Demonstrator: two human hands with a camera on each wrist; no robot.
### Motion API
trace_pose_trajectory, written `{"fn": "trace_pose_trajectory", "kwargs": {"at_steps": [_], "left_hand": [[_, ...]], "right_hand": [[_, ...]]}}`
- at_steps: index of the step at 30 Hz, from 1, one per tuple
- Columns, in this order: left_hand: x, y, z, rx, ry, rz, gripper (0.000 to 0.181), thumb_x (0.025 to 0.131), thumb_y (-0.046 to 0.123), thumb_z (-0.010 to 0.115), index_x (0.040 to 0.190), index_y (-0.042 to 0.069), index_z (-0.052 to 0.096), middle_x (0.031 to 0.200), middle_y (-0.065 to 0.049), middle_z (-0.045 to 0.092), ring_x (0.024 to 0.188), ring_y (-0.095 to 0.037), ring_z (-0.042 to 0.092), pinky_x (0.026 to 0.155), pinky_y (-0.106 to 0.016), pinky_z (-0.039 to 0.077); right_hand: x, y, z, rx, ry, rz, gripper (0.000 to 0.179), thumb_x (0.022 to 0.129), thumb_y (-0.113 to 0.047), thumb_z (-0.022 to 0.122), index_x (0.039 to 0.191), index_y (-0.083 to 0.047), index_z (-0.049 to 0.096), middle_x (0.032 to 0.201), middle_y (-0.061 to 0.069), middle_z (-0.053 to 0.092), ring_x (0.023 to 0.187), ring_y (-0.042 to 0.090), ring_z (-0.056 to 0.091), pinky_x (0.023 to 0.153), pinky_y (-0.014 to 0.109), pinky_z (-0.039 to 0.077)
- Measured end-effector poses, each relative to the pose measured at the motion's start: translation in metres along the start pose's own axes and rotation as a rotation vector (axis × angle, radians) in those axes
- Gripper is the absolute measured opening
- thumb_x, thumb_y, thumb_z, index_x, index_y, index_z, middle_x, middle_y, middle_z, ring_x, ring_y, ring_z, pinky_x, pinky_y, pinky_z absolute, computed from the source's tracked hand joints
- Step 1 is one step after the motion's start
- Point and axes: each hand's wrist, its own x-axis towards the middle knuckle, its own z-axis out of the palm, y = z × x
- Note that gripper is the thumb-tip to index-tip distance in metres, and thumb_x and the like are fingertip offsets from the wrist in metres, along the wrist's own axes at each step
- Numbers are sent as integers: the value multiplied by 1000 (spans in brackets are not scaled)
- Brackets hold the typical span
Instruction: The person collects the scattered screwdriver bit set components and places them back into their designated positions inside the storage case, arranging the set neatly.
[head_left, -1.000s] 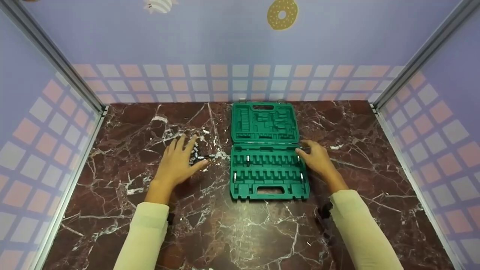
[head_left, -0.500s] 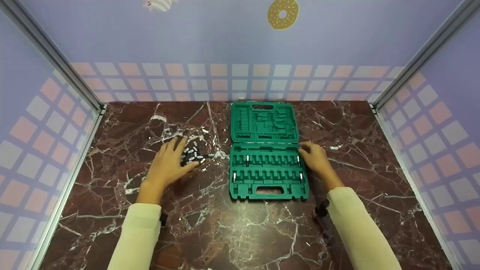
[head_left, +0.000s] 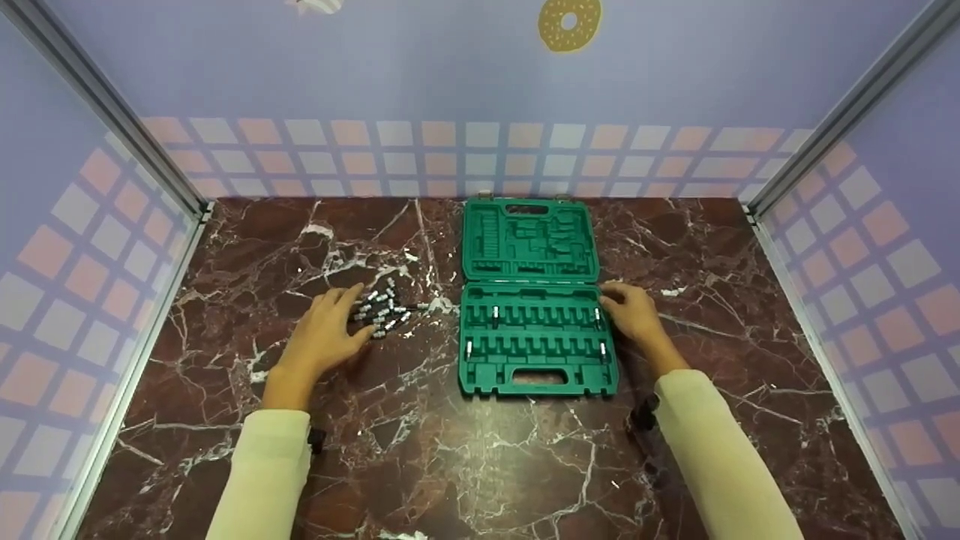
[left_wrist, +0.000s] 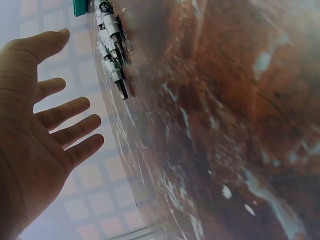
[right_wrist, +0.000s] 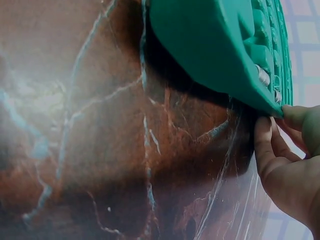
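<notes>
An unfolded green plastic socket case [head_left: 538, 386] lies on the marble-patterned table. Upright in its moulded slots stand several silver bit sockets [head_left: 495, 315]. My right hand [head_left: 634, 315] holds the case at its right edge; in the right wrist view, thumb [right_wrist: 295, 117] and fingers pinch the rim. To the left of the case, a loose pile of bit sockets [head_left: 384, 309], silver with dark hex tips, lies on the table. Beside that pile, my left hand [head_left: 319, 334] is spread with nothing in it. The left wrist view shows its fingers [left_wrist: 75, 110] apart from the bit sockets [left_wrist: 112, 30].
The case's lid [head_left: 531, 238], lined with moulded recesses, lies back toward the rear wall [head_left: 420, 90]. Side walls [head_left: 90, 255] with metal corner strips bound the table [head_left: 465, 465]. Small white flecks are scattered near the pile.
My left hand has drawn back leftward and toward me, uncovering the pile of bit sockets. The right hand stays at the case's edge, its thumb slightly shifted.
</notes>
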Motion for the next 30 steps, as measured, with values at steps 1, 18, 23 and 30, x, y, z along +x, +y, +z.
{"fn": "trace_pose_trajectory", "kwargs": {"at_steps": [1, 18, 23, 30], "left_hand": [[-1, -1, 0, -7, 2, 0, 77, 94, 33, 72, 158, 7, 38, 148, -28, 47, 135, -48, 46, 112, -65, 41], [-3, -17, 10, -79, 64, 7, 65, 90, 10, 74, 150, -1, 49, 138, -27, 56, 128, -48, 50, 112, -63, 41], [0, -18, 16, -121, 103, -9, 55, 91, 6, 74, 142, -2, 55, 133, -26, 59, 126, -46, 53, 112, -62, 42], [4, -17, 24, -147, 176, -6, 33, 91, -1, 72, 123, -2, 64, 123, -23, 63, 120, -44, 56, 108, -59, 46]], "right_hand": [[0, 0, 0, 1, -1, 1, 38, 106, -15, 57, 140, 0, 61, 144, 25, 59, 132, 42, 56, 108, 56, 48], [0, -1, 2, 24, -6, 28, 36, 107, -16, 56, 140, -2, 61, 137, 24, 63, 126, 40, 60, 106, 54, 49], [0, 0, 3, 19, 2, 26, 35, 107, -15, 56, 139, -1, 62, 136, 25, 63, 126, 40, 59, 106, 55, 48], [2, 4, 2, 19, -1, 22, 36, 106, -16, 57, 139, -2, 62, 136, 24, 64, 125, 40, 60, 105, 54, 49]]}}
